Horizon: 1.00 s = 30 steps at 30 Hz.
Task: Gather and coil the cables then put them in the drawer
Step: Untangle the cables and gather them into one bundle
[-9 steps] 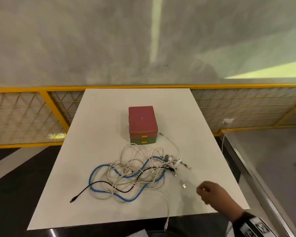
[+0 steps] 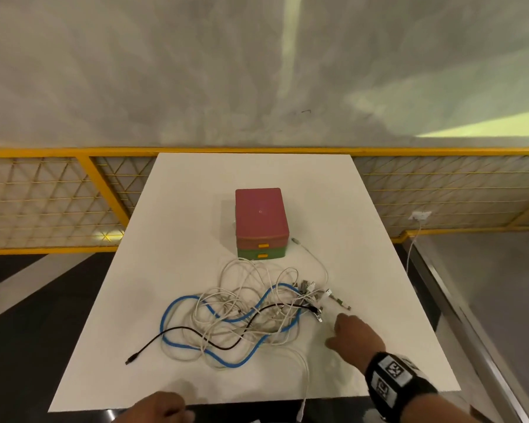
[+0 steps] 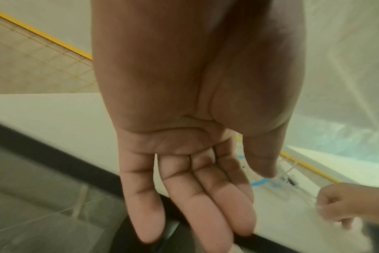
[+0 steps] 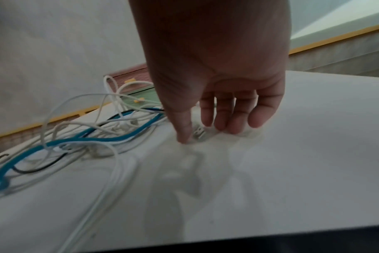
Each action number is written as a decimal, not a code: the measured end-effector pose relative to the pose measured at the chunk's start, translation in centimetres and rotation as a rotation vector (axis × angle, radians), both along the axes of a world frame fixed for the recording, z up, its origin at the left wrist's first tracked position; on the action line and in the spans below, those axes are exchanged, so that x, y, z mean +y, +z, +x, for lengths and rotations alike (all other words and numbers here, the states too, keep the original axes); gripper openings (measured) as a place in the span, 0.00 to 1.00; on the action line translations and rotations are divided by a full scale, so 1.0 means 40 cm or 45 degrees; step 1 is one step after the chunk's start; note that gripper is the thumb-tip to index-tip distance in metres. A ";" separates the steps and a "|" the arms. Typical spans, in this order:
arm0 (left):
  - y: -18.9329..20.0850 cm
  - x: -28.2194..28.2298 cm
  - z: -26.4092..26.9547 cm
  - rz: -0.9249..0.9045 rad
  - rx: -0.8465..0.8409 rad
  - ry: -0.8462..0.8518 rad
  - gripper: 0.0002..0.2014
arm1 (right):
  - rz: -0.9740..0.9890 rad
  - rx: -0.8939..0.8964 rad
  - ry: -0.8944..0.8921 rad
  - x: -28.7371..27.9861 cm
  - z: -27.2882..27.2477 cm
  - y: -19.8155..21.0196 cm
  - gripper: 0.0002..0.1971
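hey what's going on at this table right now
A person is starting to tidy a tangle of cables on a white table. Their right hand reaches down at the right end of the pile, fingers spread over a loose connector, gripping nothing yet. The left hand hangs open at the near table edge. Nothing is coiled, and both drawers of the small red and green drawer box behind the pile are closed.
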<state>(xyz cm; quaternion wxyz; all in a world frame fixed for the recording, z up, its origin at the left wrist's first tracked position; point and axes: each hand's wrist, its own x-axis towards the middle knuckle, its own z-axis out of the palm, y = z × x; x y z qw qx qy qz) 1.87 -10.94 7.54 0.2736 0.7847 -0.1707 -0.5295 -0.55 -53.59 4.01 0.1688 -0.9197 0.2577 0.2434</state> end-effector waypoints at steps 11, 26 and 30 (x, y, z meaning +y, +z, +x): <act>0.241 -0.283 0.203 -0.523 -0.590 0.312 0.05 | 0.343 -0.846 0.000 -0.036 0.231 0.385 0.09; 0.553 -0.565 0.367 -0.928 -0.996 0.208 0.09 | 0.764 -1.494 0.291 0.140 0.244 0.697 0.15; 0.524 -0.517 0.363 -1.034 -0.705 0.609 0.15 | 0.998 -1.079 -0.071 0.133 0.213 0.558 0.06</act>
